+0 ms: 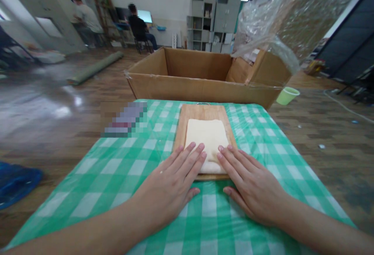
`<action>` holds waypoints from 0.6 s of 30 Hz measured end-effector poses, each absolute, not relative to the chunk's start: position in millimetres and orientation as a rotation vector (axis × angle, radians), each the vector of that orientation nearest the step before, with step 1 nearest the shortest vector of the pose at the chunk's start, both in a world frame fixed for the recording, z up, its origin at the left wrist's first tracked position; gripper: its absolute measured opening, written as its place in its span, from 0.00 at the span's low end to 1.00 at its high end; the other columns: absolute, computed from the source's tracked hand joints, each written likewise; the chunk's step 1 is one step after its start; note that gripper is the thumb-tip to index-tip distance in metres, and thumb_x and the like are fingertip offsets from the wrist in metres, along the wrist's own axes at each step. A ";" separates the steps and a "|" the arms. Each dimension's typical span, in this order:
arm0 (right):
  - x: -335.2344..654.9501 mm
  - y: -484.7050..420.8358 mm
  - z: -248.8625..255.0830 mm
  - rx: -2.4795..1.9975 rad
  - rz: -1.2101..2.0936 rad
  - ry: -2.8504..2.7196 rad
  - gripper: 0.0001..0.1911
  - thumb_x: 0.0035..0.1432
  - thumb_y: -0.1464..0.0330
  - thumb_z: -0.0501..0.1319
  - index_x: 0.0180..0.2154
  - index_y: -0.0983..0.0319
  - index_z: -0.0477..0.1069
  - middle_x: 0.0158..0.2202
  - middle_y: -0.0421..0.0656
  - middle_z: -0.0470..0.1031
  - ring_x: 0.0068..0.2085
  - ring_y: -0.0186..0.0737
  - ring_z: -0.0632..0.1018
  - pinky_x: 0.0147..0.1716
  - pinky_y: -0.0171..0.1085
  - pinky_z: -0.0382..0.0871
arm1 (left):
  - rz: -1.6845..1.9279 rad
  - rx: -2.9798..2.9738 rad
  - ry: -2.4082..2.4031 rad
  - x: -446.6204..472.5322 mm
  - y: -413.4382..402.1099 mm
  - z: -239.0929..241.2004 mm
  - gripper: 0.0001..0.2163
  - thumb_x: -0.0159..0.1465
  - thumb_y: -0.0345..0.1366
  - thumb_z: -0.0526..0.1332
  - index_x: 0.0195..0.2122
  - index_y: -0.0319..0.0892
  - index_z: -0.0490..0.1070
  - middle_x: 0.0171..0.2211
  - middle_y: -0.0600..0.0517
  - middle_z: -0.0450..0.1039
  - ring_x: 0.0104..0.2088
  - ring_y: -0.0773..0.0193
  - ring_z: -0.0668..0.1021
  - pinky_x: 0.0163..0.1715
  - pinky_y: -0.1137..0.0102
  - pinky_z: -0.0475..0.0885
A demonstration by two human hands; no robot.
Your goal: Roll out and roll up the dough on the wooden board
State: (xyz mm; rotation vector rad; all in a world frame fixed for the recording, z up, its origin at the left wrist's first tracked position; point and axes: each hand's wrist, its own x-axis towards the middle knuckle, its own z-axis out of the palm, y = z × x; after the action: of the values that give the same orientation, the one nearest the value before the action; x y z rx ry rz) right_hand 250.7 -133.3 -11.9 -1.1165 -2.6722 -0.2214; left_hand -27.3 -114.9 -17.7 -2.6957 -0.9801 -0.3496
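A pale, folded slab of dough (207,134) lies on a wooden cutting board (201,112) on the green-checked tablecloth (117,169). My left hand (172,185) lies flat with fingers stretched out, its fingertips resting on the near left edge of the dough. My right hand (251,186) lies flat too, fingers together and extended, its tips touching the near right edge of the dough. Both palms rest on the cloth just in front of the board. Neither hand holds anything.
An open cardboard box (204,79) with crinkled clear plastic (292,17) stands behind the table. A green cup (288,95) sits on the wooden floor at right. A blue bag (14,183) lies at left. Two people are at desks far back, beside grey lockers (214,17).
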 end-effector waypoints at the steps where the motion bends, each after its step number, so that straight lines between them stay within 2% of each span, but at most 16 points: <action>1: 250.7 -132.8 -12.4 -1.117 -0.224 -2.668 0.39 0.70 0.59 0.55 0.74 0.66 0.45 0.74 0.51 0.51 0.73 0.57 0.56 0.67 0.58 0.61 | -0.348 -2.699 -0.976 -27.0 -114.3 -17.3 0.33 0.72 0.43 0.57 0.74 0.36 0.48 0.74 0.39 0.47 0.74 0.45 0.51 0.71 0.50 0.55; 3: 250.6 -131.6 -13.0 -1.124 -0.233 -2.654 0.36 0.71 0.63 0.54 0.74 0.65 0.47 0.73 0.50 0.55 0.72 0.55 0.59 0.67 0.57 0.63 | -0.355 -2.732 -0.950 -27.9 -111.6 -13.5 0.32 0.73 0.42 0.57 0.73 0.35 0.50 0.74 0.39 0.50 0.73 0.46 0.54 0.70 0.52 0.58; 6: 251.0 -129.8 -14.3 -1.126 -0.254 -2.607 0.28 0.72 0.70 0.52 0.70 0.65 0.57 0.69 0.50 0.64 0.69 0.50 0.66 0.64 0.52 0.68 | -0.344 -2.802 -0.933 -34.2 -105.2 -0.7 0.27 0.74 0.40 0.54 0.71 0.38 0.55 0.73 0.41 0.55 0.72 0.50 0.60 0.68 0.56 0.63; 10: 253.1 -130.2 -20.1 -1.107 -0.281 -2.536 0.18 0.73 0.70 0.52 0.60 0.66 0.68 0.62 0.53 0.74 0.62 0.49 0.74 0.60 0.50 0.73 | -0.360 -2.834 -1.000 -49.0 -96.0 18.9 0.24 0.74 0.43 0.55 0.69 0.43 0.60 0.72 0.43 0.56 0.71 0.50 0.62 0.66 0.57 0.65; 14: 265.9 -134.6 -24.2 -1.124 -0.335 -2.473 0.14 0.74 0.67 0.52 0.54 0.65 0.71 0.51 0.54 0.79 0.51 0.52 0.80 0.51 0.50 0.77 | -0.368 -2.903 -1.124 -61.6 -78.7 31.2 0.24 0.75 0.47 0.52 0.69 0.46 0.60 0.71 0.45 0.58 0.68 0.52 0.67 0.64 0.58 0.68; 18: 302.0 -136.3 -16.2 -1.321 -0.233 -2.268 0.13 0.74 0.64 0.51 0.52 0.61 0.69 0.46 0.52 0.78 0.44 0.50 0.81 0.43 0.46 0.77 | -0.497 -2.931 -1.319 -64.3 -41.6 37.0 0.21 0.76 0.46 0.49 0.64 0.43 0.66 0.65 0.46 0.69 0.64 0.56 0.72 0.63 0.60 0.67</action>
State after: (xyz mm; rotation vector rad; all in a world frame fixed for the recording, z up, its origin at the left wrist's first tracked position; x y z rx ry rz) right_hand 302.0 -136.3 -16.2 -1.3207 -2.2677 -0.2332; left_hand -64.3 -41.6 37.0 -2.9307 -1.3188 -0.4974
